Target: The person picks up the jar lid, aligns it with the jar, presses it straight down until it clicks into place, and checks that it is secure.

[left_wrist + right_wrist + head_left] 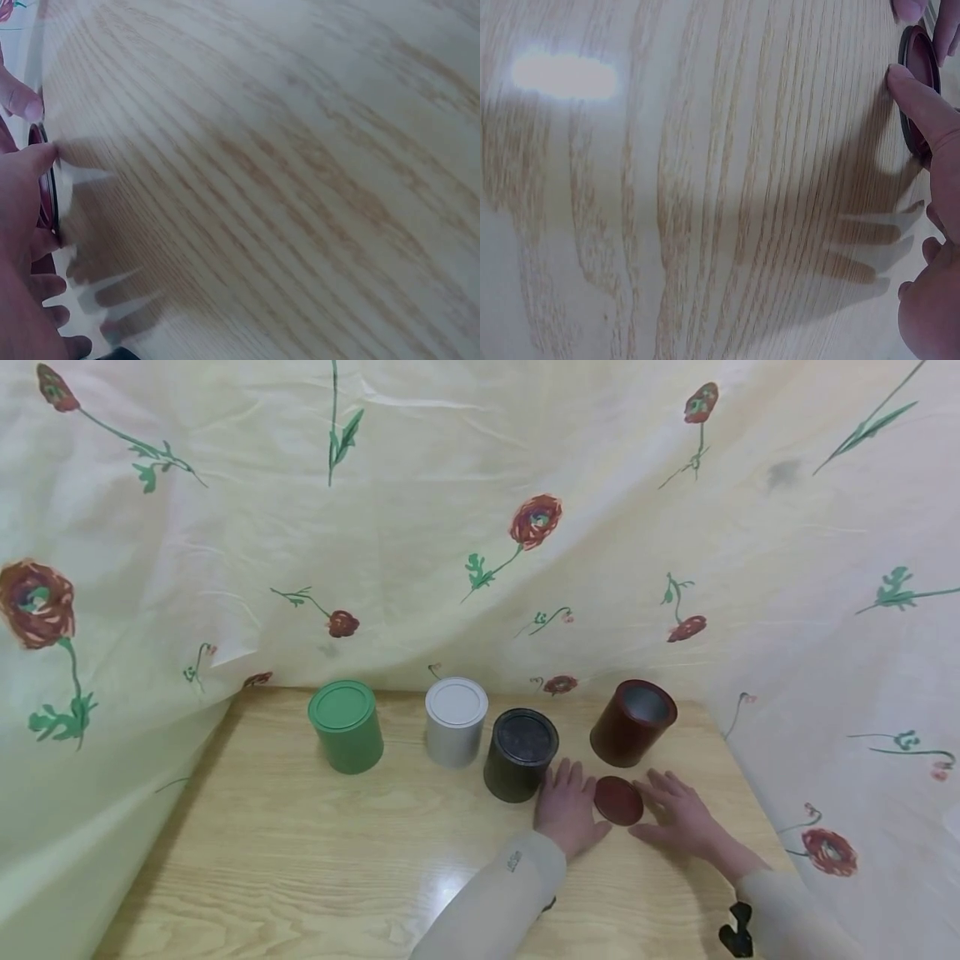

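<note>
A round dark red lid (618, 800) lies on the table between the two hands. To its left is my left hand (572, 814), palm down, fingers spread and thumb at the lid's near side; its index fingertip is at the rim. My right hand (678, 817) is on the other side, thumb and index finger spread beside the lid's right edge. In both wrist views the lid (49, 187) (922, 56) shows edge-on, partly behind the fingers. Behind the lid stands a dark red canister (628, 731), its top uncovered. The black canister (513, 768), lid on, stands right by the left fingers.
A white canister (454, 735) and a green canister (348, 739), both lidded, stand farther left near the back of the wooden table (300, 852). A flower-patterned cloth (420, 527) hangs behind the table and along its sides.
</note>
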`<control>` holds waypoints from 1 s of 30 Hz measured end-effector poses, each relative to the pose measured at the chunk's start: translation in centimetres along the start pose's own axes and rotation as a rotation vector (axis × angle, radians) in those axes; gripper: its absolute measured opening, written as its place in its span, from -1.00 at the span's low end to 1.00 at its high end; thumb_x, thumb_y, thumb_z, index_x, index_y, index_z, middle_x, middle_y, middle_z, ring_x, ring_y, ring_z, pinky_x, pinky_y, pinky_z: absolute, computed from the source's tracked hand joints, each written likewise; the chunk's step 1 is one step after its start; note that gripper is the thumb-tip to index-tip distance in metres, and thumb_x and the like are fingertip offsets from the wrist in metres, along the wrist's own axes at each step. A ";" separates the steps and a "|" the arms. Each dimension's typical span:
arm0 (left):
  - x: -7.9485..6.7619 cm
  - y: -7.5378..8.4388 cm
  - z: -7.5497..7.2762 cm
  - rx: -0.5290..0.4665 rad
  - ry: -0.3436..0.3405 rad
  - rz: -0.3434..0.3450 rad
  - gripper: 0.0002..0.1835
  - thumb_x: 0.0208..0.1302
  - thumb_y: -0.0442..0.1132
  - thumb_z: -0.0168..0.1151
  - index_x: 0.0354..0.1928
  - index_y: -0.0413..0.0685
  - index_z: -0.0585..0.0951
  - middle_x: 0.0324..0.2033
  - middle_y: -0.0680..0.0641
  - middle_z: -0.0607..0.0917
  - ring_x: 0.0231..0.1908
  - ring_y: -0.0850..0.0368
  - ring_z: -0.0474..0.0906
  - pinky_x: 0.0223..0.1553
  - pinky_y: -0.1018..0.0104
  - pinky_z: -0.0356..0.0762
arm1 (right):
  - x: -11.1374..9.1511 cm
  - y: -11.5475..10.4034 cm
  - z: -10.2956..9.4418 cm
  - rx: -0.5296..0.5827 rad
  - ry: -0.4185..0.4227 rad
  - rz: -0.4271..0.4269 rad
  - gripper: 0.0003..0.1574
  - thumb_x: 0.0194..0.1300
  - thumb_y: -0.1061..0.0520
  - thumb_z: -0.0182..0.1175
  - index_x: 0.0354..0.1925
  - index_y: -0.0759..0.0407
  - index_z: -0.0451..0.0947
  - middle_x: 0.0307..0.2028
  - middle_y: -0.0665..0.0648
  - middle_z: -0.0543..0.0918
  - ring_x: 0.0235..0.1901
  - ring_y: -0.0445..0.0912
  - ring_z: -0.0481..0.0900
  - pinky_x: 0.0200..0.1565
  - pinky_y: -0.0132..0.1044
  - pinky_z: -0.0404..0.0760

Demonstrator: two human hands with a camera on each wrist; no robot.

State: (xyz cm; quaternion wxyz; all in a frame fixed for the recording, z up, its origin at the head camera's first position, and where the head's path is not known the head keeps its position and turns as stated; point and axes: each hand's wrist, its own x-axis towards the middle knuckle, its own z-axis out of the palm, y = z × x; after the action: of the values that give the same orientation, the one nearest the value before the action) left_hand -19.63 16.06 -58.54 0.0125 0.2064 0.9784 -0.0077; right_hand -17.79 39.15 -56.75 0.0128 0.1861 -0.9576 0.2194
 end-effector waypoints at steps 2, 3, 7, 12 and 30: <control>0.0 0.0 -0.1 0.007 -0.004 -0.005 -0.13 0.35 0.61 0.03 0.59 0.43 0.39 0.61 0.07 0.31 0.65 0.03 0.07 0.62 0.00 0.14 | 0.1 0.0 0.1 0.010 0.010 -0.008 -0.06 0.03 0.03 0.68 0.30 0.38 0.60 0.37 0.69 0.40 0.38 0.71 0.20 0.24 0.67 0.23; 0.0 0.0 -0.2 0.013 -0.005 -0.007 -0.13 0.35 0.62 0.02 0.59 0.44 0.39 0.61 0.07 0.31 0.65 0.03 0.07 0.61 0.00 0.15 | 0.1 0.0 0.1 0.015 0.014 -0.011 -0.07 0.03 0.03 0.68 0.29 0.38 0.60 0.37 0.68 0.41 0.38 0.71 0.20 0.24 0.67 0.23; -0.2 -0.1 -0.1 0.020 0.012 -0.010 -0.15 0.36 0.62 -0.01 0.58 0.47 0.41 0.60 0.06 0.33 0.65 0.03 0.10 0.61 0.01 0.17 | 0.1 -0.1 0.3 0.034 0.040 -0.026 -0.13 0.00 0.08 0.69 0.24 0.37 0.64 0.36 0.69 0.42 0.36 0.73 0.20 0.23 0.69 0.23; -0.5 0.0 1.0 -0.028 0.098 -0.014 -0.18 0.34 0.61 0.08 0.51 0.42 0.52 0.55 0.04 0.43 0.61 0.02 0.18 0.59 -0.01 0.22 | 0.0 0.0 0.7 0.073 0.080 -0.061 -0.19 -0.04 0.15 0.70 0.18 0.37 0.68 0.32 0.72 0.43 0.32 0.78 0.22 0.15 0.74 0.25; -1.1 -0.7 0.1 -0.071 0.099 0.022 -0.21 0.37 0.61 0.01 0.51 0.49 0.50 0.58 0.13 0.38 0.65 0.07 0.10 0.62 0.04 0.15 | -0.2 -0.4 0.4 0.082 0.140 -0.114 -0.12 -0.15 0.13 0.74 0.16 0.37 0.67 0.31 0.70 0.44 0.28 0.79 0.25 0.09 0.75 0.27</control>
State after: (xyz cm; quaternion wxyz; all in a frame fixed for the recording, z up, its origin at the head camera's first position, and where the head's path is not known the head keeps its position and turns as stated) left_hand -18.89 15.00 -58.55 -0.0284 0.2167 0.9751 0.0374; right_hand -17.45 38.73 -57.00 0.0842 0.2248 -0.9325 0.2699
